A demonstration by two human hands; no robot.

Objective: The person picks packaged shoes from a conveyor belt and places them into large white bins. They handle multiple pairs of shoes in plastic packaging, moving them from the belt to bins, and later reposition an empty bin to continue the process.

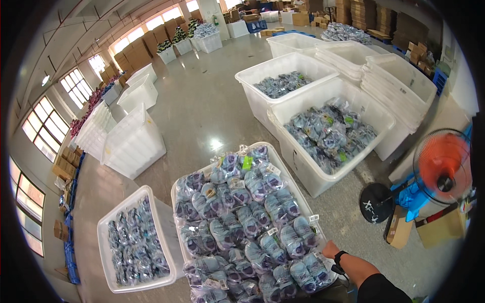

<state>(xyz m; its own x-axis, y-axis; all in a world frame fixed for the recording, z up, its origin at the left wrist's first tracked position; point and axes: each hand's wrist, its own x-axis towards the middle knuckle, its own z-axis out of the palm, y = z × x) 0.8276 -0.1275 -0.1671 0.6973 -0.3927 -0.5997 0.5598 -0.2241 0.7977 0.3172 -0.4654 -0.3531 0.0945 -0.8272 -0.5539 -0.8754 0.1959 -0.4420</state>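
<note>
Directly in front of me stands a white plastic bin (299, 189), heaped with pairs of blue-grey and purple shoes (250, 222) in clear plastic bags. Tags show on several of the bags, and a bright green one lies near the far end. My right hand (331, 249) is closed at the bin's right rim, beside the bagged shoes; its fingertips are partly hidden. A black band circles that wrist, and a small dark object hangs just below it. My left hand is out of view.
At left is another white bin (174, 252) of bagged shoes. Ahead right, a large bin (331, 184) holds more bags, with stacked bins (399, 91) behind. An orange fan (442, 161) and round black base (375, 202) stand right. White bins (134, 144) line the far left.
</note>
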